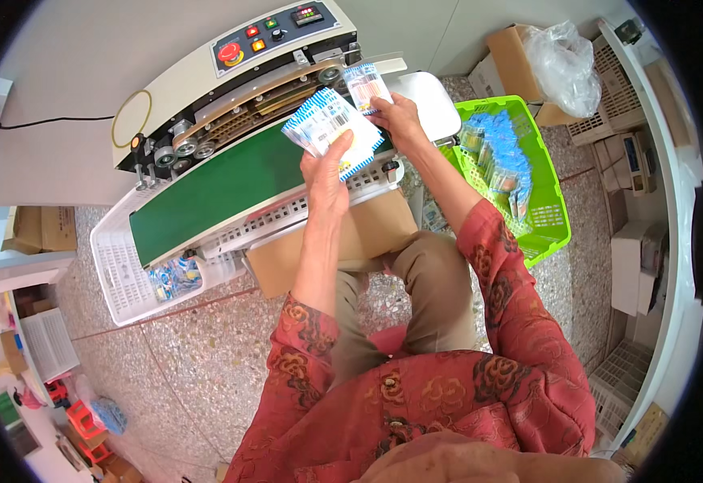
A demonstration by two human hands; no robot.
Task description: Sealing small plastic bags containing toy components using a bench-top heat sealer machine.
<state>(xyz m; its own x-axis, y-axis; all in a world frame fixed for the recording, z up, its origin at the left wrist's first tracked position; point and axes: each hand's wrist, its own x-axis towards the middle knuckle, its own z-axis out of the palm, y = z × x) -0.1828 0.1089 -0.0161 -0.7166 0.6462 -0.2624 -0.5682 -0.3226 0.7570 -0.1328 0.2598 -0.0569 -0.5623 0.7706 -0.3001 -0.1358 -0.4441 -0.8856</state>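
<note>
In my left hand is a fanned stack of flat packets with blue-and-white striped edges, the thumb lying across the top one. My right hand pinches a single similar packet by its lower edge. That packet is beside the right end of a band sealing machine, close to its rollers. Below and left of the stack runs the machine's green conveyor belt. I cannot tell whether the single packet touches the machine.
A bright green basket with filled packets stands at the right. Under the belt's left end, a white basket contains more packets. A cardboard box sits before my knees. Red and green buttons mark the control panel.
</note>
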